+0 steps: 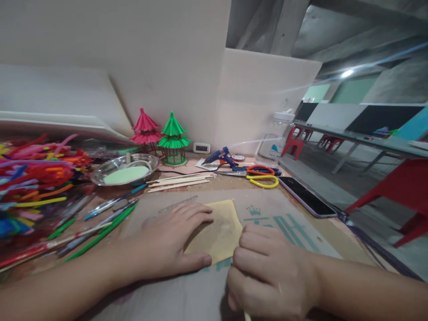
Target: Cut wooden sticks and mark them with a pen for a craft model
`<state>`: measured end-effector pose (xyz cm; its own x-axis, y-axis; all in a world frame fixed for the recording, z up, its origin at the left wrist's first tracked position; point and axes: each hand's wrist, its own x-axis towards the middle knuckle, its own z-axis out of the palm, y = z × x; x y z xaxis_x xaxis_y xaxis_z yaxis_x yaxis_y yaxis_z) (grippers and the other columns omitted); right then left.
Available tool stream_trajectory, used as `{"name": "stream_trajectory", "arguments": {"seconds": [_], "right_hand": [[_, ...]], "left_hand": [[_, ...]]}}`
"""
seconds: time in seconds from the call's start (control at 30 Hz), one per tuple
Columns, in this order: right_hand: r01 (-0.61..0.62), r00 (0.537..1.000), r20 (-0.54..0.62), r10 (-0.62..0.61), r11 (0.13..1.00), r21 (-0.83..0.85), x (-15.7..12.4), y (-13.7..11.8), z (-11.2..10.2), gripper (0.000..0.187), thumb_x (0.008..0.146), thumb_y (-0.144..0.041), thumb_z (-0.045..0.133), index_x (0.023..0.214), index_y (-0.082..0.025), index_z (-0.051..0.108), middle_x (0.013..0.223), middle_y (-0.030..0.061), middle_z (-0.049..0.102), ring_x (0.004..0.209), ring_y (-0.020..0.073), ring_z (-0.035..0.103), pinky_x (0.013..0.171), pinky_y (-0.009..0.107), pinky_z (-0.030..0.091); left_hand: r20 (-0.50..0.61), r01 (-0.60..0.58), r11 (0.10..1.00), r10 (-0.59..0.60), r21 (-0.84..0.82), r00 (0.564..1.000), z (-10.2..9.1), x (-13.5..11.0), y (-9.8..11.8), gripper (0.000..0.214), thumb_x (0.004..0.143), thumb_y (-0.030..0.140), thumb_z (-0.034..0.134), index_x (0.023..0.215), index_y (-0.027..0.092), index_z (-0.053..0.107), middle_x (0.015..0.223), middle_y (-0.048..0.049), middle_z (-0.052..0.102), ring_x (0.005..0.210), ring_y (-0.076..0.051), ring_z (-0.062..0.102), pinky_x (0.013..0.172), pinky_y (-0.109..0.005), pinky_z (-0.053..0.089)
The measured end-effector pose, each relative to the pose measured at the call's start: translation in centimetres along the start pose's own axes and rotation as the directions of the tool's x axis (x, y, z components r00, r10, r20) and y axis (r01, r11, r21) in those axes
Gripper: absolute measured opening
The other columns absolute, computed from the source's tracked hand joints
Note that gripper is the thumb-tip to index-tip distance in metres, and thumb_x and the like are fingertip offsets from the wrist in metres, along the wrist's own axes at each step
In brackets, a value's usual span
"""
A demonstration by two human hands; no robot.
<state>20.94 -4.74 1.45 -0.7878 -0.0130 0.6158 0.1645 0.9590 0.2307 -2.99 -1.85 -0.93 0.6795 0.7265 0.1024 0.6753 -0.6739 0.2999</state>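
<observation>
Pale walls point(167, 71) screen the far edge of the table point(100, 195), and red chairs point(397, 187) stand on the floor beyond its right edge. On the table lies a printed mat point(267, 200), and on its middle, between the hands, a yellow sheet point(222, 232).

Nearer to it is the left hand point(179, 236), spread palm down over the sheet's left edge, resting without grasping. At the sheet's near right corner sits the right hand point(270, 272), fingers curled in; a pale tip point(246, 317) shows beneath, but I cannot tell whether the hand grips it. With its left part covered, the sheet's long axis is unclear; its far edge runs roughly along the mat's.

Sticks point(180, 182) lie by the mat's far edge, scissors point(249, 173) and a glue gun point(220, 155) toward its far right corner. Pipe cleaners point(43, 174) crowd the table's left edge; a phone point(306, 196) lies near the right.
</observation>
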Motion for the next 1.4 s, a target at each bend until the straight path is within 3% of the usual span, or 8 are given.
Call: {"name": "stream_trajectory", "arguments": {"seconds": [0.23,0.33,0.43,0.53,0.9,1.1,1.23,1.4], "right_hand": [[0.016,1.000,0.015,-0.015,1.000,-0.014,-0.5,0.2,0.2,0.018,0.093,-0.022,0.056,0.077,-0.019,0.063,0.056,-0.0017,0.047,0.055,0.0163,0.040,0.050,0.033,0.030],[-0.151,0.988,0.005,0.152,0.974,0.169,-1.1,1.1,1.0,0.018,0.094,-0.015,0.047,0.080,-0.019,0.058,0.062,-0.0008,0.054,0.057,0.0152,0.045,0.054,0.030,0.036],[-0.521,0.826,0.066,0.560,0.713,0.469,-1.6,1.8,1.9,0.022,0.100,-0.023,0.042,0.080,-0.020,0.052,0.068,-0.0015,0.057,0.060,0.0121,0.052,0.057,0.023,0.042],[-0.658,0.687,0.190,0.701,0.491,0.571,-1.8,2.2,2.6,0.029,0.103,-0.036,0.042,0.080,-0.020,0.051,0.069,-0.0023,0.056,0.062,0.0115,0.053,0.060,0.022,0.044],[-0.660,0.698,0.213,0.684,0.498,0.562,-1.8,2.3,3.9,0.020,0.096,-0.031,0.049,0.080,-0.020,0.054,0.070,-0.0012,0.060,0.065,0.0129,0.055,0.063,0.023,0.046],[-0.655,0.744,0.227,0.629,0.616,0.439,-2.0,2.5,3.1,0.019,0.096,-0.024,0.048,0.080,-0.019,0.057,0.074,0.0026,0.065,0.069,0.0156,0.060,0.067,0.026,0.047],[-0.698,0.714,0.267,0.647,0.628,0.344,-2.2,2.5,2.5,0.023,0.098,-0.024,0.044,0.080,-0.020,0.057,0.072,0.0022,0.065,0.067,0.0155,0.060,0.065,0.025,0.046],[-0.640,0.766,0.250,0.592,0.667,0.381,-2.1,2.6,2.6,0.022,0.098,-0.024,0.044,0.081,-0.019,0.057,0.074,0.0035,0.066,0.069,0.0160,0.061,0.066,0.026,0.046]], "left_hand": [[0.011,0.028,0.999,-0.028,-0.017,1.000,-0.2,0.2,0.3,0.069,0.079,0.064,0.067,0.136,0.026,0.059,0.151,-0.0104,0.054,0.140,-0.039,0.046,0.116,-0.061,0.038],[-0.003,-0.001,1.000,0.001,-0.028,1.000,-0.1,0.1,0.1,0.068,0.080,0.062,0.067,0.135,0.025,0.059,0.149,-0.0113,0.055,0.138,-0.039,0.048,0.115,-0.059,0.040],[-0.014,-0.030,0.999,0.030,-0.030,0.999,0.0,-0.1,-0.2,0.068,0.081,0.062,0.067,0.138,0.028,0.058,0.150,-0.0092,0.054,0.140,-0.037,0.046,0.116,-0.055,0.040],[-0.008,-0.013,1.000,0.013,-0.020,1.000,0.0,-0.3,-0.3,0.070,0.081,0.062,0.067,0.142,0.030,0.054,0.153,-0.0077,0.051,0.141,-0.036,0.045,0.117,-0.055,0.039],[-0.055,0.017,1.000,-0.016,0.014,0.998,0.3,-0.5,-0.6,0.074,0.075,0.055,0.074,0.141,0.030,0.055,0.150,-0.0094,0.054,0.134,-0.038,0.053,0.112,-0.053,0.047],[0.029,-0.008,1.000,0.008,0.009,1.000,-0.3,-0.1,0.2,0.070,0.078,0.058,0.071,0.140,0.027,0.056,0.150,-0.0101,0.054,0.140,-0.037,0.046,0.117,-0.054,0.038],[0.038,-0.006,1.000,0.006,-0.002,0.999,-0.5,0.3,0.3,0.069,0.080,0.062,0.067,0.138,0.026,0.057,0.150,-0.0109,0.053,0.140,-0.037,0.045,0.117,-0.057,0.038],[0.060,-0.029,1.000,0.029,0.006,0.998,-0.4,0.5,0.3,0.067,0.083,0.062,0.064,0.137,0.023,0.057,0.151,-0.0116,0.052,0.140,-0.036,0.045,0.118,-0.056,0.036]]}}
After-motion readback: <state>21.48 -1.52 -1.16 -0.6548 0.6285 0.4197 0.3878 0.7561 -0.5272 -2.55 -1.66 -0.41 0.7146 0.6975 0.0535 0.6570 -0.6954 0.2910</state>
